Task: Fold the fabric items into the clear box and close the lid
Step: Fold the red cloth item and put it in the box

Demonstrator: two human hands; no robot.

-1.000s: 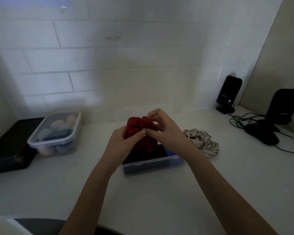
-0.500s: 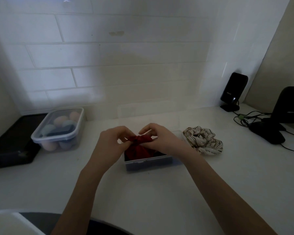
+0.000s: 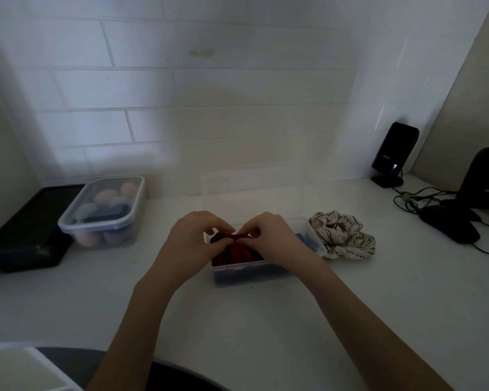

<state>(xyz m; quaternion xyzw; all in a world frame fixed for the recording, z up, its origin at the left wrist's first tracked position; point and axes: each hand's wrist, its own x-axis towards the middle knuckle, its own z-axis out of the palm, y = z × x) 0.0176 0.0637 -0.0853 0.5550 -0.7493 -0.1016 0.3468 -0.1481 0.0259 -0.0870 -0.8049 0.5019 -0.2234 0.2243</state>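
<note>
A small clear box [image 3: 249, 270] stands open on the white counter, its clear lid [image 3: 251, 193] tilted up behind it. A red fabric item [image 3: 239, 249] lies inside the box on top of something dark, with a bit of blue showing at the right end. My left hand [image 3: 194, 239] and my right hand [image 3: 271, 238] both pinch the top of the red fabric, just above the box. A cream fabric item with dark stripes [image 3: 343, 235] lies bunched on the counter, touching the box's right end.
A lidded clear tub [image 3: 103, 211] with pastel egg-shaped sponges stands at the left, beside a black tray [image 3: 26, 230]. Two black speakers [image 3: 394, 153] [image 3: 483, 179], a dark mouse [image 3: 449, 224] and cables sit at the right. A tiled wall is behind.
Both hands have come down with the red fabric, from held up above the box to pressed into it. The view has tilted slightly.
</note>
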